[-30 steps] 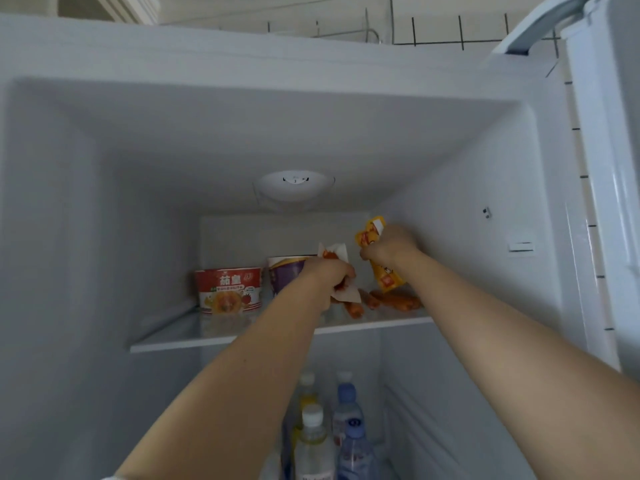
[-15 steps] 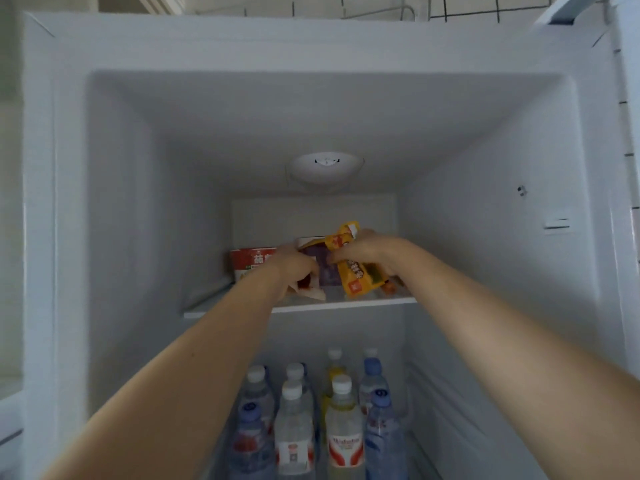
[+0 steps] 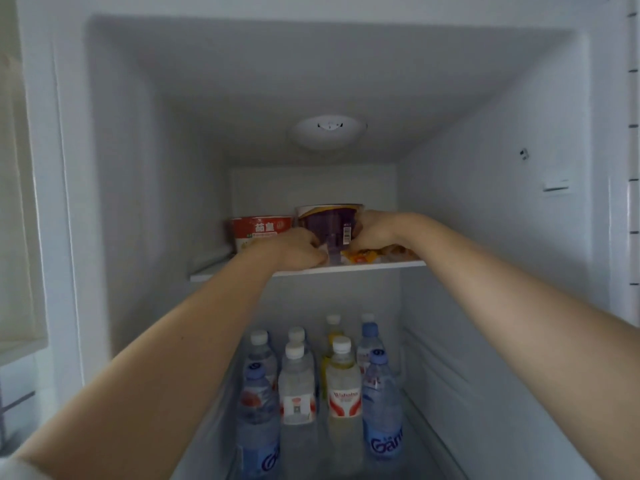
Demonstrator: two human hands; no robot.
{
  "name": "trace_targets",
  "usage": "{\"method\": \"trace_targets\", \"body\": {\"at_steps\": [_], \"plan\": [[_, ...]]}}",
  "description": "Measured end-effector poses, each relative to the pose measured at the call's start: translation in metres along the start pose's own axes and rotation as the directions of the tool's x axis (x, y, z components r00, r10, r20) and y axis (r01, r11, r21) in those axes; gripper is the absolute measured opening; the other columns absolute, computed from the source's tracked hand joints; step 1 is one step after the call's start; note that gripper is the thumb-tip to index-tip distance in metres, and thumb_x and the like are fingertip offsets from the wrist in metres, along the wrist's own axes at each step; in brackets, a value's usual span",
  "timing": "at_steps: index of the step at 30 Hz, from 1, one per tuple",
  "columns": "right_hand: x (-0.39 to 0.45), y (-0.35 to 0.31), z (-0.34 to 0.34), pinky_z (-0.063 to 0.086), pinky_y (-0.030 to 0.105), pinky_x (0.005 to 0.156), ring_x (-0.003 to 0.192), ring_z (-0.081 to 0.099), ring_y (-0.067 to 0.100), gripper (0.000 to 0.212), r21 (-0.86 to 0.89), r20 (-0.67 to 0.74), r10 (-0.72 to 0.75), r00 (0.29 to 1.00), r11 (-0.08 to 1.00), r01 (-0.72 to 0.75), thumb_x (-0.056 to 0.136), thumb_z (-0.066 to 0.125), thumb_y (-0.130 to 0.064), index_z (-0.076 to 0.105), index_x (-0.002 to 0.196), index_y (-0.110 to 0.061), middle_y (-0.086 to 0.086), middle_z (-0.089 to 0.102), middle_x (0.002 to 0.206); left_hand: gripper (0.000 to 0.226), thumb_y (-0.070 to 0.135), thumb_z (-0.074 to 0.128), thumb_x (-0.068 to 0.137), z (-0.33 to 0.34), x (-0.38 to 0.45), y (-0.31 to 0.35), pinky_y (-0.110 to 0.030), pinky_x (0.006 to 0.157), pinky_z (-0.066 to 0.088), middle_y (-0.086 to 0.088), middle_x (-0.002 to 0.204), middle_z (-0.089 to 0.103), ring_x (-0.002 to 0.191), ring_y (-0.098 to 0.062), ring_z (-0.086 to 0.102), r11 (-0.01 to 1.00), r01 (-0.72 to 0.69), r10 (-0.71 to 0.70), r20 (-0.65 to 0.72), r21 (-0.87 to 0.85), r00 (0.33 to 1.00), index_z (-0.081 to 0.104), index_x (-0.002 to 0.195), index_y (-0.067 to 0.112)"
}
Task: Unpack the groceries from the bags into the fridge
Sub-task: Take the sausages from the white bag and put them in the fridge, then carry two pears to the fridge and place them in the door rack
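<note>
Purple noodle cup (image 3: 327, 225) stands mid-shelf (image 3: 242, 273) beside a red cup (image 3: 259, 232); left hand (image 3: 298, 251) and right hand (image 3: 372, 232) flank it, knuckles curled; whether either grips it I cannot tell. Orange packets (image 3: 367, 256) lie near the shelf's right front edge.

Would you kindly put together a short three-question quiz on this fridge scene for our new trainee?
1. True or false: the red noodle bowl stands left of the purple noodle cup on the upper shelf.
2. Where do the water bottles stand? A) on the upper shelf B) in the compartment below the shelf C) in the door
3. Fill in: the orange snack packets lie on the shelf just below the ____ hand.

Key
1. True.
2. B.
3. Right: the right hand is beside the purple cup, with the packets under it; the left hand is at the cup's other side. Whether either hand has a grip on anything cannot be told.
</note>
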State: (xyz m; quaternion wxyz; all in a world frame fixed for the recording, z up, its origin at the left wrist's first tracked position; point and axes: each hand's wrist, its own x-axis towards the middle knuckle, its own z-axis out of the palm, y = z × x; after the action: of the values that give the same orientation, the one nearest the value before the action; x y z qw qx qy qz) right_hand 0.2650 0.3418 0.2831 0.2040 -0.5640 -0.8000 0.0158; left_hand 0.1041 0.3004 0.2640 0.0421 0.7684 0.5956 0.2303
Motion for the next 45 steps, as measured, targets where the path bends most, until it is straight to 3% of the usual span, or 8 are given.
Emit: {"method": "trace_targets", "body": {"at_steps": [5, 13, 19, 24, 31, 37, 40, 45], "plan": [[-0.011, 0.002, 0.007, 0.039, 0.021, 0.055, 0.078, 0.055, 0.016, 0.019, 0.009, -0.056, -0.056, 0.997, 0.998, 0.056, 0.083, 0.068, -0.035, 0.056, 0.082, -0.021, -0.001, 0.058, 0.079, 0.035, 0.029, 0.048, 0.097, 0.009, 0.003, -0.006, -0.028, 0.053, 0.029, -0.002, 0.068, 0.049, 0.063, -0.015, 0.045, 0.998, -0.032, 0.037, -0.091, 0.056, 0.995, 0.046, 0.064, 0.017], [-0.061, -0.016, 0.008, 0.042, 0.031, 0.089, 0.115, 0.055, 0.034, 0.033, -0.040, -0.326, -0.111, 0.939, 0.994, 0.104, 0.093, 0.055, -0.018, 0.056, 0.122, -0.004, 0.019, 0.058, 0.128, 0.022, 0.018, 0.057, 0.086, 0.022, -0.014, -0.002, -0.035, 0.078, 0.054, -0.009, 0.100, 0.071, 0.090, -0.029, 0.065, 0.997, -0.080, 0.069, -0.501, 0.000, 0.863, 0.070, 0.104, 0.017], [-0.096, -0.015, 0.024, 0.049, 0.034, 0.082, 0.100, 0.062, 0.031, 0.024, 0.055, -0.575, -0.038, 0.817, 0.995, 0.085, 0.086, 0.053, -0.013, 0.065, 0.106, -0.007, 0.015, 0.068, 0.106, 0.026, 0.008, 0.058, 0.082, 0.061, -0.057, 0.019, -0.036, 0.085, 0.051, -0.006, 0.103, 0.070, 0.094, -0.023, 0.063, 0.896, -0.414, 0.184, -0.718, -0.158, 0.671, 0.068, 0.106, 0.009], [-0.159, -0.010, 0.064, 0.047, 0.022, 0.081, 0.092, 0.062, 0.015, 0.027, 0.102, -0.713, -0.040, 0.700, 0.982, 0.160, 0.082, 0.054, -0.019, 0.065, 0.105, -0.011, 0.004, 0.067, 0.099, 0.031, 0.004, 0.052, 0.083, 0.109, -0.112, 0.032, -0.017, 0.089, 0.041, 0.003, 0.106, 0.066, 0.103, -0.012, 0.057, 0.711, -0.616, 0.199, -0.743, -0.339, 0.639, 0.063, 0.110, 0.012], [-0.289, 0.017, 0.144, 0.049, 0.025, 0.087, 0.095, 0.062, 0.007, 0.025, 0.239, -0.638, 0.126, 0.760, 0.970, 0.040, 0.088, 0.057, -0.014, 0.062, 0.111, -0.007, 0.001, 0.066, 0.102, 0.028, 0.009, 0.048, 0.084, 0.204, -0.189, 0.028, -0.034, 0.085, 0.051, 0.005, 0.095, 0.067, 0.095, -0.015, 0.063, 0.609, -0.585, 0.268, -0.556, -0.535, 0.787, 0.063, 0.108, 0.013], [-0.411, 0.037, 0.219, 0.054, 0.033, 0.085, 0.095, 0.063, 0.006, 0.027, 0.451, -0.471, 0.429, 0.771, 0.868, -0.208, 0.086, 0.055, -0.017, 0.062, 0.111, -0.014, -0.003, 0.067, 0.097, 0.027, 0.006, 0.053, 0.084, 0.287, -0.264, 0.022, -0.019, 0.082, 0.049, 0.009, 0.087, 0.067, 0.088, -0.006, 0.064, 0.620, -0.401, 0.293, -0.276, -0.675, 0.915, 0.061, 0.102, 0.025], [-0.473, 0.036, 0.248, 0.052, 0.027, 0.085, 0.095, 0.063, 0.002, 0.027, 0.497, -0.388, 0.533, 0.752, 0.808, -0.316, 0.086, 0.054, -0.016, 0.062, 0.111, -0.014, -0.006, 0.066, 0.097, 0.033, 0.000, 0.056, 0.085, 0.322, -0.310, 0.026, -0.007, 0.076, 0.044, 0.017, 0.087, 0.065, 0.085, 0.000, 0.062, 0.650, -0.315, 0.339, -0.107, -0.692, 0.935, 0.060, 0.103, 0.028], [-0.584, 0.026, 0.276, 0.051, 0.027, 0.088, 0.096, 0.063, 0.003, 0.021, 0.573, -0.221, 0.735, 0.641, 0.629, -0.525, 0.091, 0.056, -0.011, 0.061, 0.108, -0.021, -0.015, 0.066, 0.096, 0.028, 0.003, 0.057, 0.090, 0.367, -0.393, 0.047, -0.018, 0.081, 0.052, 0.016, 0.087, 0.066, 0.086, 0.000, 0.062, 0.705, -0.247, 0.458, 0.161, -0.665, 0.874, 0.064, 0.110, 0.022]]}}
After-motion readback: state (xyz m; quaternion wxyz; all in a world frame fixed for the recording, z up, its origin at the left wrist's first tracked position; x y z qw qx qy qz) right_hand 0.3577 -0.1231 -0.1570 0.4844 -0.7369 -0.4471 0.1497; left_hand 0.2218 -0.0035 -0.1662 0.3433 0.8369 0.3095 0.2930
